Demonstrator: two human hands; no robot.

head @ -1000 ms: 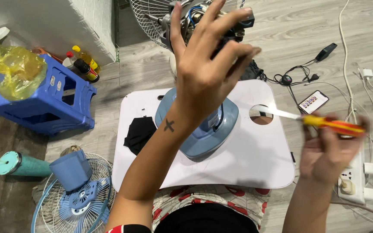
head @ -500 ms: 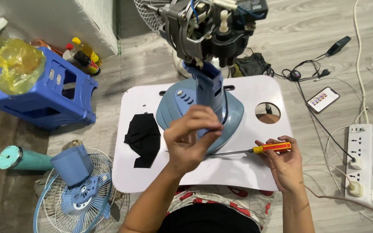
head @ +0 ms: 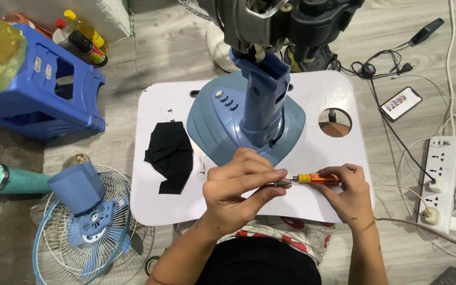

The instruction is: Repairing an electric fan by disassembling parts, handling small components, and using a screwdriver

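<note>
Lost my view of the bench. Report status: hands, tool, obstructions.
Right hand grips screwdriver handle; left hand pinches its tip end. Blue fan base just beyond, on white table. Black cloth lies left, clear of hands.

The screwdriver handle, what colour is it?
Orange and red, on the screwdriver in the right hand; head view.

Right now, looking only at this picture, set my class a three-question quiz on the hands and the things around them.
1. True or false: the right hand holds the screwdriver by its handle.
2. What does the left hand pinch? A) cloth B) screwdriver tip C) phone
3. What lies left of the fan base on the white board?

Key: 1 true. 2 B. 3 the black cloth.
</note>
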